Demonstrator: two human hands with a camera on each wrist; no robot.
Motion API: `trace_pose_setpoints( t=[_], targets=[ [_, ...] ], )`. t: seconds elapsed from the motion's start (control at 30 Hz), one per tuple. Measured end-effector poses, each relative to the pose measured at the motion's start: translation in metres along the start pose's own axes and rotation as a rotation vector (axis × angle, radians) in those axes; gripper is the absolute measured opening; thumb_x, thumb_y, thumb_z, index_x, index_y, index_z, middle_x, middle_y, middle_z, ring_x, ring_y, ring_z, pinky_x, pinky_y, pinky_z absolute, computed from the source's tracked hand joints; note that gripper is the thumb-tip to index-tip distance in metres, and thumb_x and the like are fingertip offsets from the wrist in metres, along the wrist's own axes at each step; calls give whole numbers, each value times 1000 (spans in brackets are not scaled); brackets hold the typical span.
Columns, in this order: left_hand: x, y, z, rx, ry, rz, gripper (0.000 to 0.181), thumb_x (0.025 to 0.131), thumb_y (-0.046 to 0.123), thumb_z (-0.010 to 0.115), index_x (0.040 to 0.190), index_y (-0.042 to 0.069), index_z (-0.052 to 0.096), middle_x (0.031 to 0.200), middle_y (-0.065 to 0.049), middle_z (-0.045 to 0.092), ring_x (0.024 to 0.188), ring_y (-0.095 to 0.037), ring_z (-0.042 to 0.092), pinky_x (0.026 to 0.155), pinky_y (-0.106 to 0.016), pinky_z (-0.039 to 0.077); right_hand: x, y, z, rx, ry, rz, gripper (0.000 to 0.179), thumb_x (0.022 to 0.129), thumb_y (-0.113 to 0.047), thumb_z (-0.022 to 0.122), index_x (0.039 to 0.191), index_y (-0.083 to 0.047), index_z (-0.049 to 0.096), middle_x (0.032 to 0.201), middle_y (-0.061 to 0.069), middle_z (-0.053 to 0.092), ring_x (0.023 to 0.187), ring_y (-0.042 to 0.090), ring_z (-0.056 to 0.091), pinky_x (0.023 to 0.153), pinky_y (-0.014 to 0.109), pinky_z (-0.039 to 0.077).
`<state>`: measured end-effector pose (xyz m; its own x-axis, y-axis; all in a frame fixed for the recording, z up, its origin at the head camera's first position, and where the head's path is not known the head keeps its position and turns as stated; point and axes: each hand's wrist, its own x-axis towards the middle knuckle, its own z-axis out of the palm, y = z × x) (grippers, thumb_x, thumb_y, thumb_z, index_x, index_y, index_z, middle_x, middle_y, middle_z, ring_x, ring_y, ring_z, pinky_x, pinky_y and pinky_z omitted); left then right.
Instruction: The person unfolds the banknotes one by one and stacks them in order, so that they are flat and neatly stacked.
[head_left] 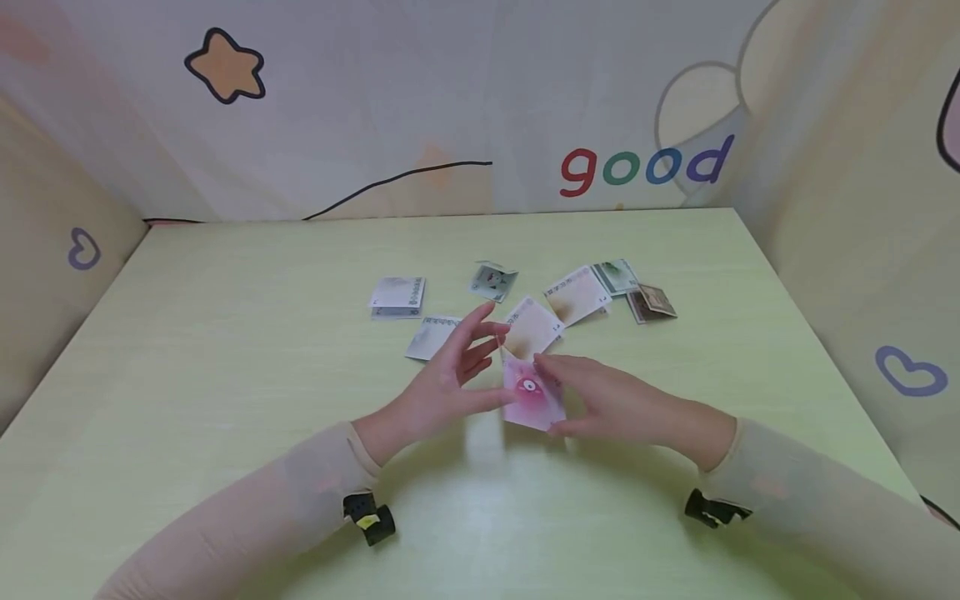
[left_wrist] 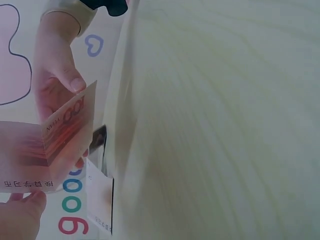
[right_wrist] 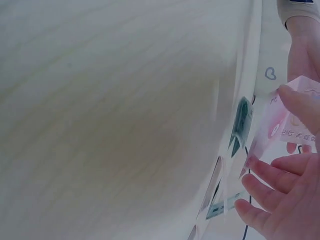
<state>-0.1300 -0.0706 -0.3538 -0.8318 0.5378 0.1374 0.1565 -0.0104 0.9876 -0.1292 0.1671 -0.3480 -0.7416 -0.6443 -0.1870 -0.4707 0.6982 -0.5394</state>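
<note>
A pink play banknote, creased into a bend and marked 100 YUAN on one face, is held up between both hands above the table. My left hand pinches its left side, thumb on the near part and fingers spread toward the far edge. On the other side, my right hand holds the note's right edge between thumb and fingers. The right wrist view shows the right hand's fingers beside the pink note. Just beyond the hands lies a folded pale note.
More folded notes lie at the table's middle: a pale one at left, another partly behind the left hand, a green one, a pale one, a green one and a brown one. A printed curtain stands behind the table.
</note>
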Motion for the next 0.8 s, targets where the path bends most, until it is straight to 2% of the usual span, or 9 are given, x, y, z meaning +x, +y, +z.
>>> trace_pose_setpoints(
  t=[0.27,0.4,0.57,0.8],
  targets=[
    [-1,2,-2,-41,-1,7,91,79,-4,70,148,22,18,136,-10,38,131,-27,36,106,-33,30,2,-5,0,-36,-3,-24,89,78,-36,75,146,-3,28,148,11,31,134,31,29,103,47,33],
    [-3,1,-6,3,2,25,91,78,-2,72,148,22,19,139,-7,37,132,-24,35,107,-36,29,2,-5,-2,-65,21,-35,88,78,-33,76,145,-1,29,147,13,33,133,31,31,103,47,33],
    [-9,-1,-15,169,21,22,92,77,7,76,148,22,19,144,1,34,131,-20,35,106,-41,30,1,-4,-5,-79,35,-18,86,77,-30,77,143,0,31,144,14,35,132,31,33,102,46,35],
    [-14,-4,-28,494,46,82,91,74,13,79,146,16,24,145,-2,31,130,-19,36,103,-43,34,1,-1,-6,-77,27,-11,85,77,-29,77,143,0,32,145,16,33,132,32,31,102,46,34]
  ],
)
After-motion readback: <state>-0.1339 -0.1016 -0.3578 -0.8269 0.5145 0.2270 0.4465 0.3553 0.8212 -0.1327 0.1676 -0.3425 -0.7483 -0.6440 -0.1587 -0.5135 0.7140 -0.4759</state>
